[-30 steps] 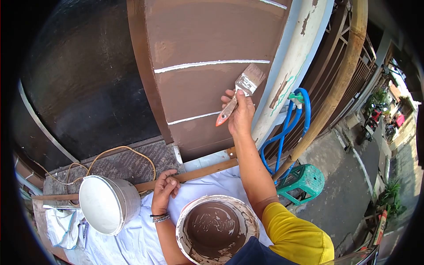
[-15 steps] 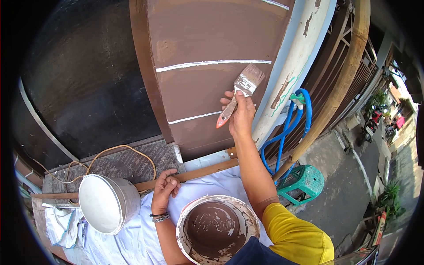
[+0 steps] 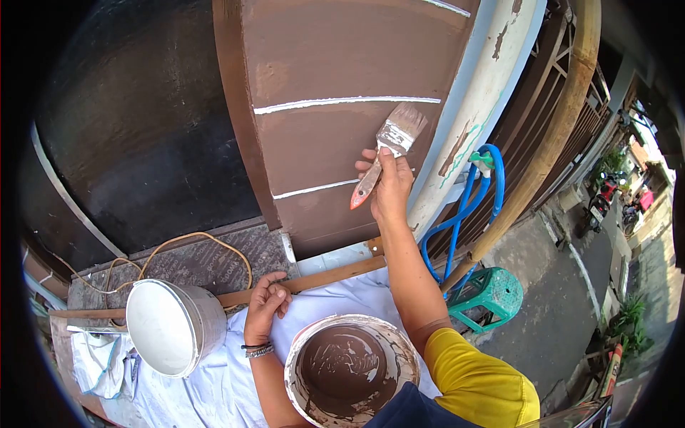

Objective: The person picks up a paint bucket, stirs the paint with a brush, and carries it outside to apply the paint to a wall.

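My right hand (image 3: 391,182) grips the handle of a flat paintbrush (image 3: 397,135), its bristles pointing up and to the right, smeared with brown. The brush overlaps the brown wall panel (image 3: 335,143), which is crossed by white horizontal lines. Empty and loosely curled, with its fingers apart, my left hand (image 3: 268,303) hovers by a wooden strip (image 3: 314,283). Between my arms, close to my body, stands a bucket (image 3: 408,353) of brown paint (image 3: 342,364), its rim streaked with paint.
A white-topped bucket (image 3: 163,328) stands at left on a white cloth (image 3: 242,385). An orange cable (image 3: 207,235) loops behind it. On the right are a white pipe (image 3: 471,114), a blue hose (image 3: 467,207), a bamboo pole (image 3: 542,171) and a green stool (image 3: 496,296) in the alley.
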`<action>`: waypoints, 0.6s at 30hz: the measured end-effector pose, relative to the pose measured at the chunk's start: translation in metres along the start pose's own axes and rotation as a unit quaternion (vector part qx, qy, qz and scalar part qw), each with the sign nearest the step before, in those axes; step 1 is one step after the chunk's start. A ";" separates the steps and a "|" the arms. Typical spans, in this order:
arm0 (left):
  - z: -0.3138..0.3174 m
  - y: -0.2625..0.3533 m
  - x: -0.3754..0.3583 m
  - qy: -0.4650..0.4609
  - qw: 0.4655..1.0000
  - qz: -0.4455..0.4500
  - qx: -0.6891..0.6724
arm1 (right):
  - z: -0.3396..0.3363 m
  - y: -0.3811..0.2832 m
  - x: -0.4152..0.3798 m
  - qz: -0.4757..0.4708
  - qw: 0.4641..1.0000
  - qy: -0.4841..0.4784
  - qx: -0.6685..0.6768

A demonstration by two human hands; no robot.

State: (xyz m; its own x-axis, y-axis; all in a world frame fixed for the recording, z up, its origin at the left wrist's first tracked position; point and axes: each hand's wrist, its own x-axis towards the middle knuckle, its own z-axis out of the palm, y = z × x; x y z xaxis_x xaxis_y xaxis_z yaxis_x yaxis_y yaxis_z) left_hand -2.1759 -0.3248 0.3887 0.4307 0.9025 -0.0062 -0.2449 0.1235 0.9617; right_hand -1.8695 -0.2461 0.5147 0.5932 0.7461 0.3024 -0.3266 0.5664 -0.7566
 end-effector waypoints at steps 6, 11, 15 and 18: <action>0.001 0.002 -0.001 0.001 1.000 0.000 0.003 | 0.002 0.001 -0.002 -0.002 1.000 -0.008 -0.003; -0.001 0.002 -0.001 -0.007 1.000 -0.008 -0.007 | 0.003 0.001 -0.003 0.000 1.000 -0.012 -0.011; 0.001 0.001 -0.001 0.001 1.000 -0.002 -0.001 | 0.002 0.002 -0.004 -0.004 1.000 -0.016 -0.019; 0.000 0.000 -0.001 0.001 1.000 -0.001 0.001 | 0.004 0.001 -0.005 -0.003 1.000 -0.016 -0.026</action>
State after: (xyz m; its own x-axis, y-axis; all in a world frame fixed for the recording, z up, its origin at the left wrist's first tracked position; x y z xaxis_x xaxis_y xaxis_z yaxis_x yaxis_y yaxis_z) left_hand -2.1762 -0.3257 0.3888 0.4300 0.9028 -0.0093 -0.2418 0.1250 0.9622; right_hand -1.8751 -0.2479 0.5148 0.5711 0.7535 0.3256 -0.2836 0.5533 -0.7832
